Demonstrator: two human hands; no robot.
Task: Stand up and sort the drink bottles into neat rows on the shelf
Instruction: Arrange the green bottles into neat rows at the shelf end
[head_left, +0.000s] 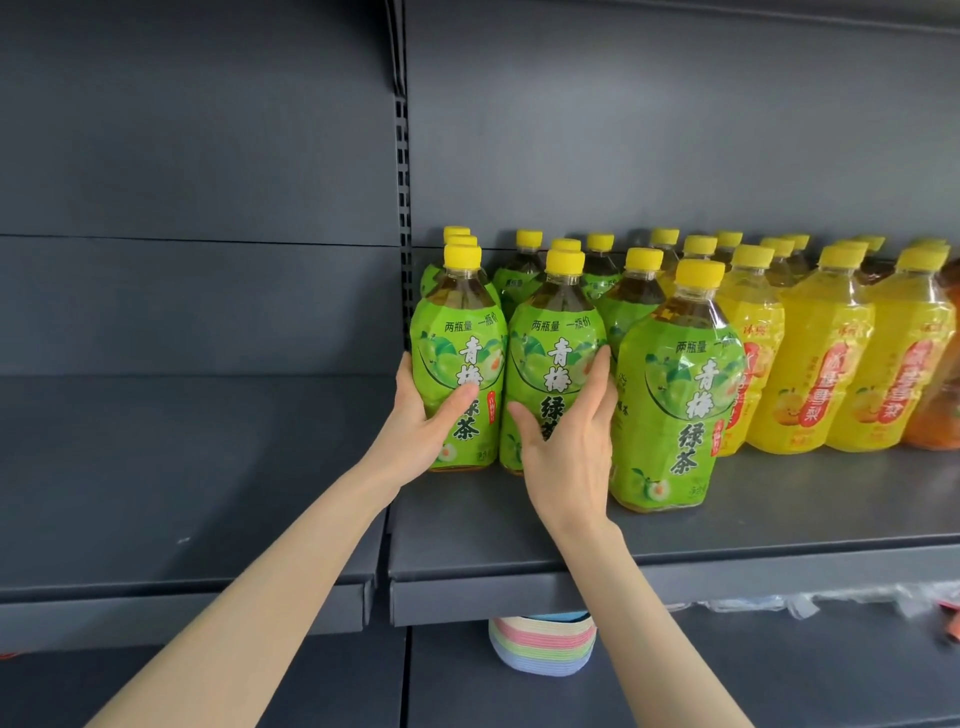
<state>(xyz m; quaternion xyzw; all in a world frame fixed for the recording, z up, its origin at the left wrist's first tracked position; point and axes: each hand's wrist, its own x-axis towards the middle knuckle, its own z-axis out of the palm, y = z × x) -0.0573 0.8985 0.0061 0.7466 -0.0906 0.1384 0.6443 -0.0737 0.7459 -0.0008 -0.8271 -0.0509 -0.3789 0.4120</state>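
Straightening seems in hand: at the grey metal shelf's (779, 512) left end, a green-labelled, yellow-capped plastic bottle (462, 332) is grasped by the left hand (422, 418), its neighbour (553, 338) by the right hand (569, 449). Next, the third green bottle (675, 400), nearer the front edge, likely needs pushing back.

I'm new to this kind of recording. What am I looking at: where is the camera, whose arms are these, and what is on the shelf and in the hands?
There is no machine here: a person works with two bare hands, and the one picture comes from a wide-angle camera worn on the head, looking forward and down. That is why both forearms reach in from the bottom. The left hand grips the leftmost green tea bottle in the front row; the right hand holds the next green tea bottle between thumb and fingers. A third green bottle stands nearer the edge of the dark grey shelf. More green bottles stand behind, and yellow juice bottles fill the right.
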